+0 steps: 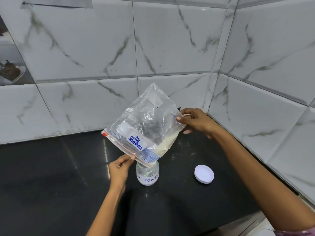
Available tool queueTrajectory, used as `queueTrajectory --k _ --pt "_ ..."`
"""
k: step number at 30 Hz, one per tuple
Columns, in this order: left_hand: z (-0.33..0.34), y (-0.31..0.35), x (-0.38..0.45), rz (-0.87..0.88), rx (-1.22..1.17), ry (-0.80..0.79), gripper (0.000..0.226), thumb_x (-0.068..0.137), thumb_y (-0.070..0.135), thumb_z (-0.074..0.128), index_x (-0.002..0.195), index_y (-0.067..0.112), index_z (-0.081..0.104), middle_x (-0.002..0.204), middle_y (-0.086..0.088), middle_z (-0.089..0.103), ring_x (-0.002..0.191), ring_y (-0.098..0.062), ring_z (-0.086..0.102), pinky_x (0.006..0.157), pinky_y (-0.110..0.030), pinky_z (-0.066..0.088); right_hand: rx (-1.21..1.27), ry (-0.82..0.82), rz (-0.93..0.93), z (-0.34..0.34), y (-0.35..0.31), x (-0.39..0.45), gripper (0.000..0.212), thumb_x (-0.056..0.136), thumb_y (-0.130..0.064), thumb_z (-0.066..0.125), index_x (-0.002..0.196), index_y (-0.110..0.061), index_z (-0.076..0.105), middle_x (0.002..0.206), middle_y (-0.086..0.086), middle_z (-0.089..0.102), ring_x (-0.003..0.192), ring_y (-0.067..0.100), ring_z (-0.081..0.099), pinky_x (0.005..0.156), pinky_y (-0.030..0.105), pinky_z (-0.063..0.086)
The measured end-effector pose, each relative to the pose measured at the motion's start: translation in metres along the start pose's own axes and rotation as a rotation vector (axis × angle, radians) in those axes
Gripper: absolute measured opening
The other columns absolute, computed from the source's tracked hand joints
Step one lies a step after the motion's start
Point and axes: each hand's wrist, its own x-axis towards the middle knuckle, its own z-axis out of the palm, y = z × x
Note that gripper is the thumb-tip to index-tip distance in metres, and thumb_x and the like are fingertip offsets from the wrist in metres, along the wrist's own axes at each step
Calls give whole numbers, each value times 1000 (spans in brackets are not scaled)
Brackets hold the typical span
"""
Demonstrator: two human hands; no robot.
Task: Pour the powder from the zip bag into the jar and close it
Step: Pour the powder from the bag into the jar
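Sitting far left on the wall: dark picture tile (10, 68), partly cut by the frame edge. Running behind everything: white marble-veined wall tiles (85, 53), meeting in a corner at right.

Left hand (119, 171) pinching the zip edge of the zip bag (144, 123) between thumb and fingers, closed on the plastic just left of the jar mouth. Forearm coming up from the bottom edge.

Zip bag hanging tilted, upside down, zip end low, one lower corner dipping into the jar opening. Blue-and-white printed label reading inverted. Pale powder (167, 143) bunching in the lower right part of the bag, above the jar. Upper bag looking clear and mostly empty.

Jar (148, 174) standing upright on the black worktop (51, 176), clear, open, handwritten "POWD…" label partly showing. Fill level inside: hard to tell.

White lid (204, 173) lying flat on the worktop, right of the jar, apart from it.

Right hand (194, 121) gripping the bag's raised side edge, thumb and fingers closed on it, holding that side high.
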Motion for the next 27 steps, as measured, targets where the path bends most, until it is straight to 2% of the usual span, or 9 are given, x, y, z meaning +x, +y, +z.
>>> queueTrajectory --k 4,8,13,15,18,21,23,27 --pt "0 3 -2 0 15 11 9 80 6 73 86 12 76 95 -8 75 87 -7 71 80 -16 51 -68 19 -56 2 -8 2 19 92 -27 60 102 -12 68 91 8 68 80 15 66 67 30 58" --pt "-2 6 -3 5 74 59 7 79 8 74 81 15 75 100 -10 72 91 -11 67 88 -29 50 -48 85 -166 1 -16 1 14 95 -22 56 93 -15 68 88 -6 74 85 8 68 66 27 59" --pt "-3 4 -6 2 143 80 7 78 9 76 84 12 75 109 -15 63 96 -12 59 83 -23 44 -138 106 -250 2 -21 1 16 96 -16 54 86 -20 66 74 -19 71 76 0 64 69 32 61" --pt "-2 4 -7 -5 141 89 8 78 9 76 86 12 75 110 -15 63 98 -15 59 83 -24 44 -134 116 -260 7 -23 1 15 96 -15 54 88 -16 67 78 -14 72 79 8 65 70 32 61" --pt "-1 2 -8 -21 133 95 7 78 9 75 83 13 75 108 -13 62 97 -16 60 85 -25 45 -139 131 -275 15 -28 2 15 95 -16 54 91 -10 67 89 4 73 86 22 67 75 35 60" --pt "-1 -2 -10 -58 111 81 5 78 12 76 77 17 74 106 -9 63 94 -12 60 82 -22 46 -162 191 -297 15 -36 2 12 94 -14 57 89 -11 68 81 2 69 78 20 65 77 40 60" --pt "-1 -4 -12 -82 100 75 3 78 13 76 77 16 74 107 -8 64 93 -9 62 77 -16 44 -181 207 -306 16 -39 3 13 93 -14 57 90 -9 68 82 8 69 79 25 66 77 42 59" --pt "-2 -6 -14 -108 70 59 1 79 14 76 80 15 75 108 -7 67 96 -9 63 79 -16 44 -256 147 -320 20 -42 3 15 94 -14 56 92 -6 69 87 13 71 84 30 67 76 42 60"
